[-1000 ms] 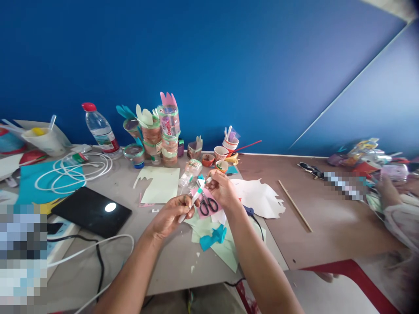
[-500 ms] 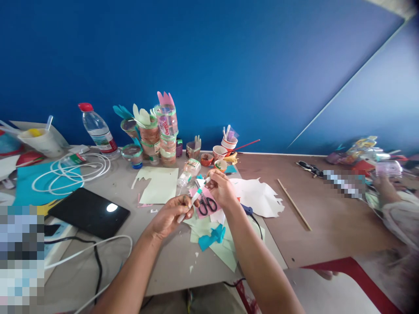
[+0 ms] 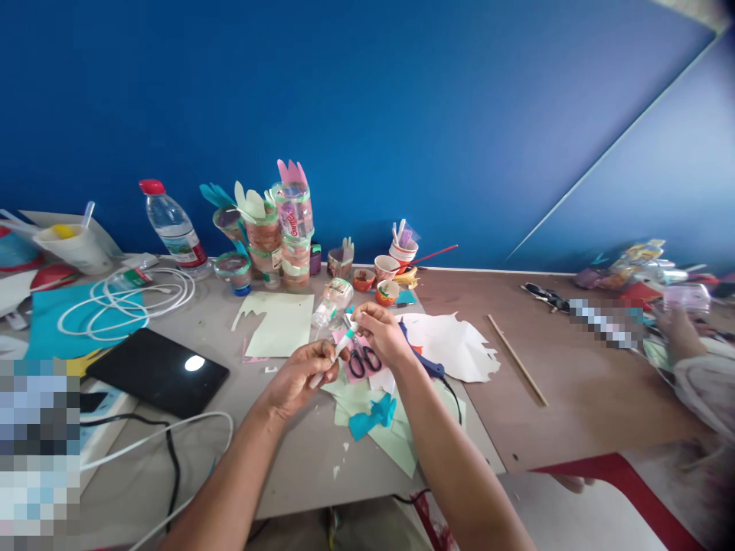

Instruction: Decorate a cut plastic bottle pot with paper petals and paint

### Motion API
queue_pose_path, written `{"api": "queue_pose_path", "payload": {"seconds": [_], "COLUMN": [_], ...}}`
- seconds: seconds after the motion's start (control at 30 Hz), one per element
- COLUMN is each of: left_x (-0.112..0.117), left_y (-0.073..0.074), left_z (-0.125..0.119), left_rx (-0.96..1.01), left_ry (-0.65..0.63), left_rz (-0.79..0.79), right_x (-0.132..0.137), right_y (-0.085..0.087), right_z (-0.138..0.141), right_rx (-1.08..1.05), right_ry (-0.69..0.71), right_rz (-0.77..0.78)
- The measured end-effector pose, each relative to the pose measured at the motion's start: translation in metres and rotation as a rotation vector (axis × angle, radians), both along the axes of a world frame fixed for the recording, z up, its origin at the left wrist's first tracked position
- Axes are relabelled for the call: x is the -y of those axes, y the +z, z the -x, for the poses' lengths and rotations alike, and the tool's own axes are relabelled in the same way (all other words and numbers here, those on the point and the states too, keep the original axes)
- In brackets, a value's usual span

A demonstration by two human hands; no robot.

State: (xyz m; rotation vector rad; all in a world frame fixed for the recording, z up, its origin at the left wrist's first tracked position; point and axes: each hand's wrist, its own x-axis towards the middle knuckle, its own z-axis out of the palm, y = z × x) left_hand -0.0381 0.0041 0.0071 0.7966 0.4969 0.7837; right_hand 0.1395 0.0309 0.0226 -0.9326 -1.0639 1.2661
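A slim white stick with a green band point(image 3: 343, 346) is held slantwise between both hands above the table. Its lower part is gripped in my left hand point(image 3: 302, 375), fingers closed round it. My right hand point(image 3: 382, 330) pinches the upper end by the green band, fingertips together. Just beneath lie black-handled scissors point(image 3: 364, 360) on pink paper point(image 3: 344, 375). Behind the hands, a clear plastic bottle point(image 3: 333, 301) rests on its side. Close to my right wrist is a blue tool with a black cord point(image 3: 428, 363), perhaps a glue gun; my arm partly covers it.
Pale green sheets point(image 3: 396, 444) and a blue paper scrap point(image 3: 372, 417) lie in front. Left are a black tablet point(image 3: 155, 373) and coiled white cable point(image 3: 166, 306). Decorated plastic cups point(image 3: 294, 229) stand behind. Right are torn white paper point(image 3: 453, 344), a wooden stick point(image 3: 517, 360) and another person's hand point(image 3: 681, 333).
My right hand has slid down and slightly left along the white stick, now pinching close to the green band. More of the blue tool shows. My left hand is nearly still.
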Motion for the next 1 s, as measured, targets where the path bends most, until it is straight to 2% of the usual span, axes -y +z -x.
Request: {"api": "queue_pose_path", "payload": {"seconds": [0.27, 0.6, 1.0], "left_x": [0.000, 0.001, 0.002], "left_y": [0.000, 0.001, 0.000], "left_z": [-0.001, -0.002, -0.002], "left_rx": [-0.009, 0.009, 0.021], "left_ry": [0.082, 0.160, 0.247], "left_rz": [0.053, 0.080, 0.079], "right_x": [0.001, -0.005, -0.005], "right_y": [0.000, -0.014, -0.021], "right_z": [0.004, 0.014, 0.034], "right_rx": [0.005, -0.103, -0.099], "right_ry": [0.048, 0.102, 0.028], "right_rz": [0.027, 0.066, 0.109]}}
